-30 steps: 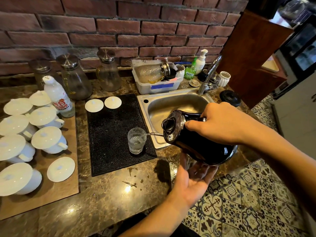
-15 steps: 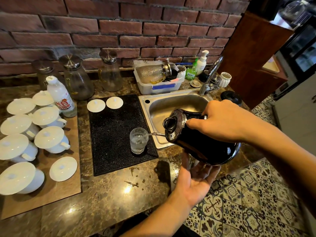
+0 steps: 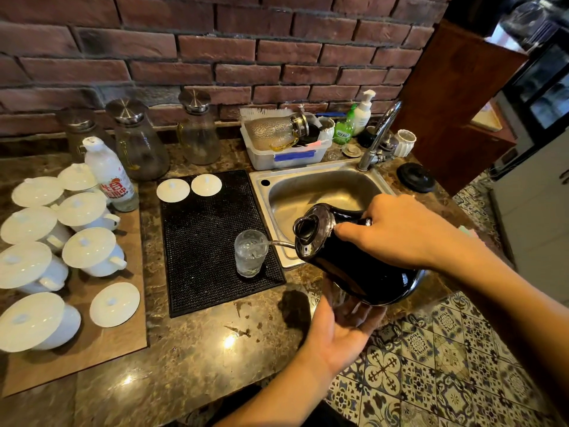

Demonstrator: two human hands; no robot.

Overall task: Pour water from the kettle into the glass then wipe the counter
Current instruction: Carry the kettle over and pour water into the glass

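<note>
A black kettle [image 3: 348, 266] is tilted to the left, its thin spout over the rim of a clear glass [image 3: 250, 253] that stands on the right edge of a black rubber mat [image 3: 203, 241]. Water runs from the spout into the glass, which is partly full. My right hand [image 3: 400, 231] grips the kettle's handle from above. Below the kettle's base, my left hand [image 3: 345, 331] is palm up with fingers apart; whether it touches the base I cannot tell. The brown marble counter [image 3: 197, 352] shows a few wet spots near the mat's front edge.
A steel sink [image 3: 320, 192] with a tap lies behind the kettle. White lidded cups [image 3: 89, 251] crowd a brown board at the left. Three glass carafes [image 3: 138, 143], a white bottle and a dish tub [image 3: 283, 149] line the brick wall. A black lid [image 3: 415, 177] lies right of the sink.
The kettle has stayed tilted over the glass, still pouring, and the water in the glass stands a little higher. Both hands are nearly where they were.
</note>
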